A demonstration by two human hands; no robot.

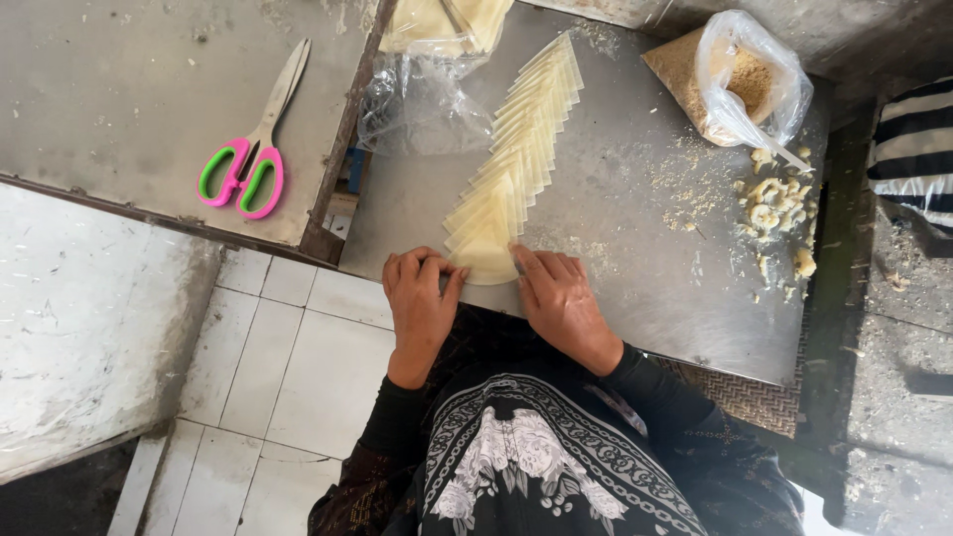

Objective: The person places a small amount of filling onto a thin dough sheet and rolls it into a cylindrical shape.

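A fanned row of thin, pale yellow pastry sheets (521, 139) lies on a grey metal table (635, 268), running from the far middle down to the near edge. My left hand (421, 298) rests at the near edge, its fingertips pinching the left corner of the nearest sheet (483, 248). Flat on the table to the right, my right hand (562, 298) presses a finger on that same sheet's right edge. Both wrists are in dark sleeves.
A clear plastic bag of brown crumbs (740, 79) sits at the far right, with pale lumps of filling (776, 203) beside it. Crumpled plastic wrap (422, 104) and more sheets lie at the far middle. Pink-and-green scissors (253, 149) rest on the left table. White floor tiles (288, 357) lie below.
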